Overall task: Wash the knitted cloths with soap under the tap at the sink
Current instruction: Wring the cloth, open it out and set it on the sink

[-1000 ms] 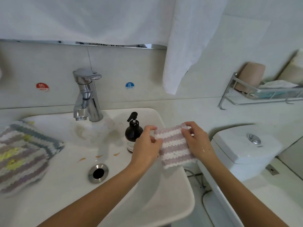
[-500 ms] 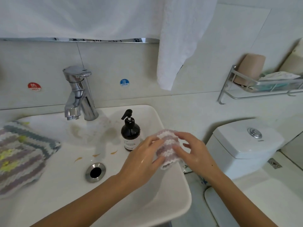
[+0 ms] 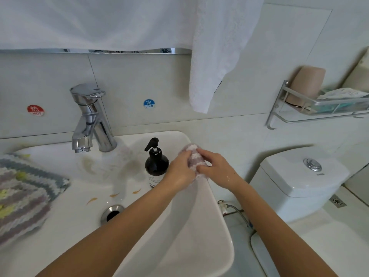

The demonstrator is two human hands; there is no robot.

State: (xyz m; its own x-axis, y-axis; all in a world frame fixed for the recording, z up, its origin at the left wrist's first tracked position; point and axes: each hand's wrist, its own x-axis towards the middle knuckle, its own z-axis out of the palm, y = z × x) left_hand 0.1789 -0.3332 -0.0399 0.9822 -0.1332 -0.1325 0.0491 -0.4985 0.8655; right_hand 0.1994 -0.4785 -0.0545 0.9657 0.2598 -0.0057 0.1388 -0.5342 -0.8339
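Note:
A small knitted cloth (image 3: 193, 156) with white and mauve stripes is bunched between my two hands over the right rim of the white sink (image 3: 209, 226). My left hand (image 3: 180, 172) grips its left side and my right hand (image 3: 216, 168) grips its right side. A dark pump soap bottle (image 3: 156, 166) stands on the sink just left of my hands. The chrome tap (image 3: 89, 120) is at the back left, with no water running. A stack of larger knitted cloths (image 3: 24, 194) in grey, mauve and yellow lies on the sink's left edge.
The drain (image 3: 112, 212) sits in the basin, with orange specks near it. A white towel (image 3: 217, 56) hangs from a rail above. A toilet cistern (image 3: 299, 176) stands to the right, under a metal wall shelf (image 3: 319, 108) holding a beige cup.
The striped cloth was held flat and spread a second ago; it is now scrunched into a wad between both hands, which have come closer together.

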